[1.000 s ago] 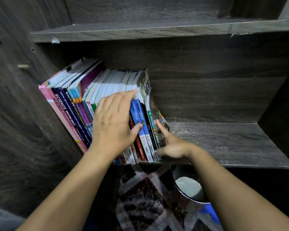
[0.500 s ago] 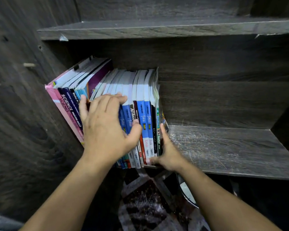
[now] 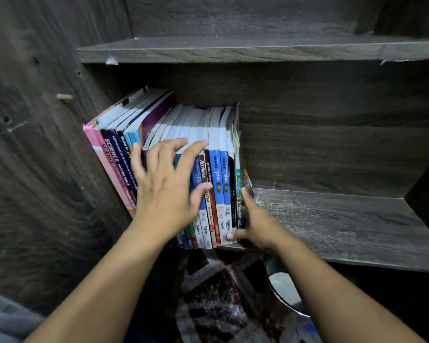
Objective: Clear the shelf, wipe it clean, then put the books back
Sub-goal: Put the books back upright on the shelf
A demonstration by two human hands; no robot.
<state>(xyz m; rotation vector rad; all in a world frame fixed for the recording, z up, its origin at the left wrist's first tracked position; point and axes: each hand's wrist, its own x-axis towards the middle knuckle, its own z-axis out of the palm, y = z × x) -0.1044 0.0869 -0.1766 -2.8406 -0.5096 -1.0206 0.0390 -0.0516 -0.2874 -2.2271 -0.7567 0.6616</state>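
Observation:
A row of books stands at the left end of a dark wooden shelf, leaning left against the side panel. The leftmost book is pink and reads "SCIENCE"; blue-spined ones stand on the right. My left hand lies spread over the middle spines, its fingers straight and reaching the top edges of the books. My right hand presses flat against the outer cover of the rightmost book, thumb at the bottom of the spines near the shelf's front edge.
The right part of the shelf board shows dusty streaks. Another shelf board runs above. Below the shelf, a patterned mat covers the floor and a dark round bin stands under my right forearm.
The rightmost books, splayed open a second ago, now stand closed up against the row. My left fingers have spread and slid up the spines. My right hand stays against the outer cover.

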